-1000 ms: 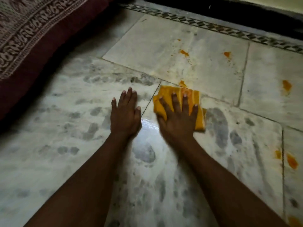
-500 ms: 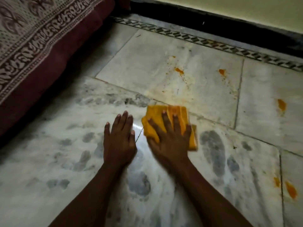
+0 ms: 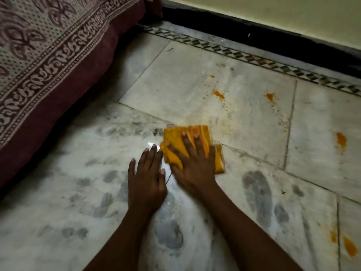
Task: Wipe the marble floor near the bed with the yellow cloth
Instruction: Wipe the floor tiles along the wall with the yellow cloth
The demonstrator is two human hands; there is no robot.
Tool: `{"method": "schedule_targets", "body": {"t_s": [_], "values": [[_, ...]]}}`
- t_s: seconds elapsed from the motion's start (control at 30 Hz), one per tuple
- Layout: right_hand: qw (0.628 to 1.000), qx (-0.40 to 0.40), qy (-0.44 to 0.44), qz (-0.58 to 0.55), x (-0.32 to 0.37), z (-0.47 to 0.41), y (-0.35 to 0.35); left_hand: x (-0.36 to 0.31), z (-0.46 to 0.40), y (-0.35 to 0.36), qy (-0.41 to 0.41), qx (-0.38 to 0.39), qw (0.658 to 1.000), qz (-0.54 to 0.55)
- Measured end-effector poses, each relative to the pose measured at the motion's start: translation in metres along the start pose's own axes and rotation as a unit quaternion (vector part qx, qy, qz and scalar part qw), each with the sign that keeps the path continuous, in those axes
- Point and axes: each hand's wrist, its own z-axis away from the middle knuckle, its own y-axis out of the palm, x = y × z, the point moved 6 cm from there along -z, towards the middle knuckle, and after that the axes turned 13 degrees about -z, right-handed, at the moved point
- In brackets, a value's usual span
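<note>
Pressing cloth (image 3: 195,145) flat on floor (image 3: 244,118) with right hand (image 3: 193,163), left hand (image 3: 146,180) planted just beside it.
Right hand: fingers straight and spread wide on top of the folded yellow cloth, palm down, slightly blurred. Cloth lies across a tile joint, right of the bed (image 3: 58,65), well apart from the wall (image 3: 273,18). Left hand: flat on bare marble, fingers straight and close together, holding nothing, fingertips almost at the cloth's left edge. Orange stains (image 3: 218,94) on the pale tile beyond the cloth; more at right edge and lower right. Grey mottled marble under both hands, bright glare spot by the left fingertips. Patterned border strip (image 3: 254,59) runs along a black skirting under the wall. Bed cover maroon with printed trim, upper left.
</note>
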Motion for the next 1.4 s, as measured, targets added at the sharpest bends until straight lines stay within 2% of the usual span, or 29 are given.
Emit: {"method": "schedule_targets", "body": {"t_s": [0.07, 0.1, 0.2, 0.27, 0.3, 0.37, 0.47, 0.53, 0.6, 0.7, 0.73, 0.8, 0.87, 0.97, 1.03, 1.1, 1.2, 1.27, 1.33, 1.4], "values": [[1.0, 0.0, -0.025, 0.018, -0.024, 0.038, -0.019, -0.002, 0.001, -0.001, 0.001, 0.002, 1.0, 0.0], [1.0, -0.014, -0.001, 0.019, -0.042, 0.041, -0.027, -0.002, 0.001, -0.002, 0.003, 0.003, 1.0, -0.004], [0.976, -0.072, 0.202, 0.023, -0.07, 0.001, -0.035, -0.002, 0.0, 0.002, 0.002, 0.011, 1.0, -0.006], [0.949, -0.071, 0.305, -0.031, -0.054, -0.043, -0.022, -0.001, 0.001, 0.003, -0.004, 0.006, 1.0, -0.006], [0.949, -0.053, 0.305, -0.052, -0.04, -0.061, -0.009, 0.0, 0.001, 0.005, -0.004, 0.002, 1.0, -0.003], [0.978, -0.03, 0.205, -0.036, -0.013, -0.07, 0.009, 0.001, 0.001, 0.007, -0.004, -0.008, 1.0, -0.002], [1.0, -0.001, 0.024, 0.004, 0.001, -0.015, 0.003, 0.003, 0.001, 0.005, -0.008, -0.009, 1.0, -0.005], [1.0, 0.019, -0.016, 0.019, -0.02, 0.024, -0.015, 0.002, 0.001, 0.003, -0.008, -0.004, 1.0, -0.001], [0.998, -0.004, 0.048, 0.03, -0.054, 0.026, -0.034, 0.001, 0.001, 0.001, -0.01, -0.004, 1.0, 0.004], [0.959, -0.082, 0.27, 0.007, -0.077, -0.033, -0.035, 0.0, 0.001, 0.002, -0.014, -0.001, 1.0, 0.002], [0.948, -0.071, 0.311, -0.011, -0.069, -0.061, -0.026, 0.0, 0.002, 0.001, -0.014, -0.002, 1.0, 0.001], [0.954, -0.015, 0.296, -0.04, -0.042, -0.105, -0.001, 0.001, 0.002, 0.001, -0.014, -0.008, 1.0, 0.007], [0.981, 0.016, 0.185, -0.049, -0.01, -0.113, 0.019, 0.002, 0.001, 0.001, -0.014, -0.013, 1.0, 0.008], [0.999, 0.015, 0.031, -0.007, 0.013, -0.064, 0.014, 0.002, 0.001, 0.001, -0.018, -0.013, 1.0, 0.005], [0.998, 0.054, -0.007, 0.02, -0.005, -0.028, 0.001, 0.004, 0.001, 0.002, -0.019, -0.009, 1.0, 0.004], [0.997, 0.064, 0.043, 0.029, -0.041, 0.002, -0.025, 0.002, 0.001, 0.003, -0.013, 0.001, 1.0, 0.003], [0.974, 0.052, 0.218, 0.033, -0.088, 0.01, -0.048, 0.002, 0.0, 0.001, -0.018, 0.02, 1.0, 0.003], [0.951, 0.017, 0.31, 0.014, -0.091, -0.018, -0.043, 0.0, 0.0, 0.001, -0.012, 0.027, 1.0, -0.002], [0.943, -0.006, 0.333, 0.0, -0.075, -0.062, -0.026, 0.001, -0.001, 0.002, -0.017, 0.03, 0.999, -0.005], [0.958, 0.01, 0.287, -0.023, -0.055, -0.098, -0.004, 0.0, 0.0, 0.001, -0.016, 0.028, 0.999, -0.005]]}}
